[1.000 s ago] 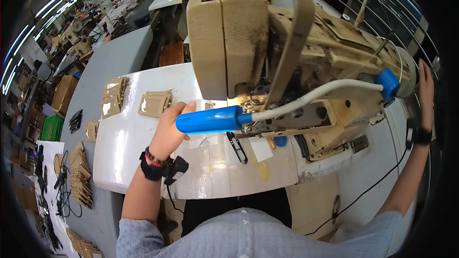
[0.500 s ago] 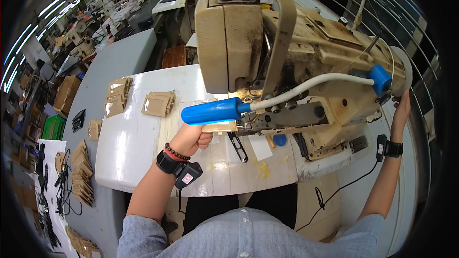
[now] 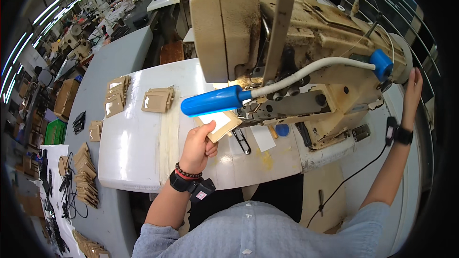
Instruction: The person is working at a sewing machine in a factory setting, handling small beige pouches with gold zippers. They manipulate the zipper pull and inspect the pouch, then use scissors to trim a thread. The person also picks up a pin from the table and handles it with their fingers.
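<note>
My left hand [image 3: 198,148] grips a beige piece with a white face [image 3: 222,124] between thumb and curled fingers. It is below a blue cylindrical lamp [image 3: 209,100] on a white flexible neck, at the needle area of a worn beige sewing machine [image 3: 224,38]. My right hand [image 3: 412,91] has its fingers stretched out at the rim of the handwheel [image 3: 405,57] on the machine's right end. A black slotted tool [image 3: 241,141], a white paper [image 3: 263,138] and a blue disc [image 3: 282,130] lie on the white machine table [image 3: 124,157].
Stacks of beige pieces [image 3: 158,99] lie on the table's left. A grey side table [image 3: 91,95] holds more stacks [image 3: 86,177], black strips and cables. A green crate [image 3: 56,132], boxes and a workshop lie beyond at left, metal window bars at back right.
My left hand has shifted right and lower, bringing a beige piece into view from under the lamp. My right hand moved down along the handwheel's side, then back up, its fingers extended again.
</note>
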Available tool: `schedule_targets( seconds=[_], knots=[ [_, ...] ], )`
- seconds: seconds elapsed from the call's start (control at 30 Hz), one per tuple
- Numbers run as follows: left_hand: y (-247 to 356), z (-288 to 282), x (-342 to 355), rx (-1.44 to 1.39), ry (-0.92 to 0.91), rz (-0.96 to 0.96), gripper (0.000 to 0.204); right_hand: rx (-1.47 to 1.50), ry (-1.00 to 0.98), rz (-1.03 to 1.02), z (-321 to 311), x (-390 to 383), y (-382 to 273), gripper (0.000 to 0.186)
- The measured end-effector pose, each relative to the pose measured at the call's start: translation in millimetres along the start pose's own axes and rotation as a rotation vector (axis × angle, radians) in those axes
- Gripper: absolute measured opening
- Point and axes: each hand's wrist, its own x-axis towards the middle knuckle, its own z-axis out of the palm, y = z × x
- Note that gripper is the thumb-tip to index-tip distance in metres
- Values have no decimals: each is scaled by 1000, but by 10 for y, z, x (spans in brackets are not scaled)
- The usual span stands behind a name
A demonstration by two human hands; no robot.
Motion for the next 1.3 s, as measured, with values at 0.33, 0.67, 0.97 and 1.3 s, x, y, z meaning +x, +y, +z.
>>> schedule_targets(
  seconds=[0.33, 0.67, 0.97, 1.3],
  knots=[
    [-133, -59, -114, -37, 106, 135, 35, 240, -83, 98, 351, -24, 394, 49],
    [-183, -1231, -856, -229, 401, 160, 32, 381, -172, 261, -415, -1485, -1889, 45],
    [-216, -811, -1221, 43, 420, 525, 31, 490, -1101, -200, 197, -3309, -3243, 36],
    [-240, -687, -1250, 152, 246, 663, 31, 282, -1082, -204, 709, -3645, -3223, 32]
  ],
)
